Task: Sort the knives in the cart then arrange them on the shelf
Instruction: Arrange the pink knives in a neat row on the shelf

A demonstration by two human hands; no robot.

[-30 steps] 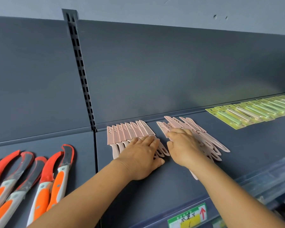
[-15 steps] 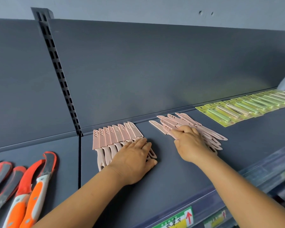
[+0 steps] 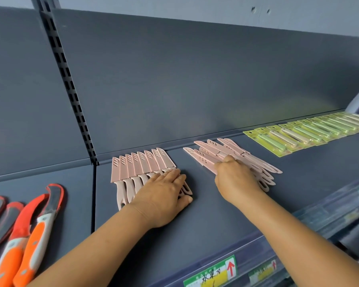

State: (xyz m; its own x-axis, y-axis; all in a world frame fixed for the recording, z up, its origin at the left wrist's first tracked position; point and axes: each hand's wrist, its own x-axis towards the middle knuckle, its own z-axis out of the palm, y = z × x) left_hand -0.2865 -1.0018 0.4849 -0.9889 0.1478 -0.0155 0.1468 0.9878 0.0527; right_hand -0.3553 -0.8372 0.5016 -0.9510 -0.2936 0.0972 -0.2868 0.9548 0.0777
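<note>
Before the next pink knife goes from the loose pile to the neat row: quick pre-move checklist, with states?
1. Neat row of pink knives lies side by side, sheaths toward the back panel: ok.
2. Left hand rests flat on the row's handles, steadying it: ok.
3. Right hand is on the loose pile of pink knives; a single knife isolated: cannot tell.
4. Bare shelf between row and pile for the next knife: ok.
5. Pile squared up: not ok, knives overlap at angles.
6. Sheaths on all visible pink knives: ok.
</note>
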